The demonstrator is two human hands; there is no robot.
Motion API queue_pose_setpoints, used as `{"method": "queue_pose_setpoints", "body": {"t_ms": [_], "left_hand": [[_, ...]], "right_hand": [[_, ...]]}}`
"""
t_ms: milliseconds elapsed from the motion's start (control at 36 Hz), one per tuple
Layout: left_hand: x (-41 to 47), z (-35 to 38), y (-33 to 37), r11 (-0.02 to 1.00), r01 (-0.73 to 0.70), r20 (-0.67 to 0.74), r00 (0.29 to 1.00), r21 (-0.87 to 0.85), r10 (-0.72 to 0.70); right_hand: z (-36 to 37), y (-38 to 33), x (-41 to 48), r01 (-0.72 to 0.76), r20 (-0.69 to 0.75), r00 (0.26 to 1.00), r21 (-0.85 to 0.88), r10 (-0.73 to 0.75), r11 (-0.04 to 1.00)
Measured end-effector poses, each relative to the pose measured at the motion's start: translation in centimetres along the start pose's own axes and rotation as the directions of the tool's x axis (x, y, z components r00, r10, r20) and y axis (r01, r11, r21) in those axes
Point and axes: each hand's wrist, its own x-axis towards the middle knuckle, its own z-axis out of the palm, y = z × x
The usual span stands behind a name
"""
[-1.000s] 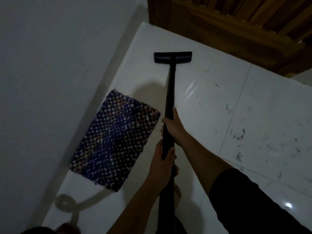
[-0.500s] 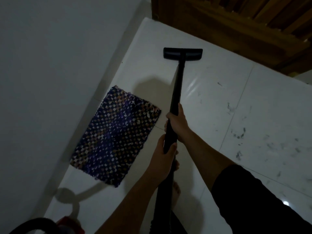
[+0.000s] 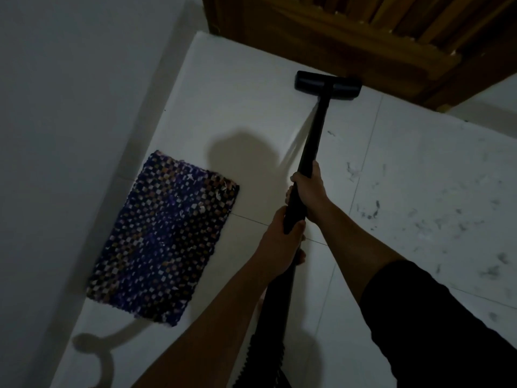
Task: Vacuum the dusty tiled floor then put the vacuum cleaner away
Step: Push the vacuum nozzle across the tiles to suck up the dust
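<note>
Grip of two hands on the black vacuum wand (image 3: 313, 135), both wrapped firmly around it.
The right hand (image 3: 310, 189) holds just ahead of the left hand (image 3: 282, 242); beyond them the floor head (image 3: 327, 84) lies flat on the tiled floor (image 3: 237, 93), near the wooden door (image 3: 363, 32). A woven mat (image 3: 165, 236) lies left of the grip, dust marks (image 3: 369, 211) right of it.

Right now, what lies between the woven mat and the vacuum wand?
Head view: only bare white tile, with a shadow and a grout line, between woven mat and vacuum wand.
</note>
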Motion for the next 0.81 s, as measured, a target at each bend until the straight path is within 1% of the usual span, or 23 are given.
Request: {"method": "queue_pose_setpoints", "body": {"t_ms": [333,639,806], "left_hand": [[-2.9,1.8,-1.4,0.998,0.025,0.022,0.999,0.05,-0.026],[-7.5,1.9,-4.0,0.993,0.037,0.047,0.998,0.111,-0.042],[-10.2,1.2,-5.7,0.989,0.019,0.047,0.999,0.147,-0.026]], "right_hand": [[-1.9,2.0,-2.6,-0.026,0.016,1.0,0.064,0.025,0.998],[-2.4,5.0,-7.6,-0.034,0.005,0.999,0.107,0.033,0.994],[-2.0,7.0,-10.3,-0.067,0.001,0.998,0.116,0.067,0.991]]}}
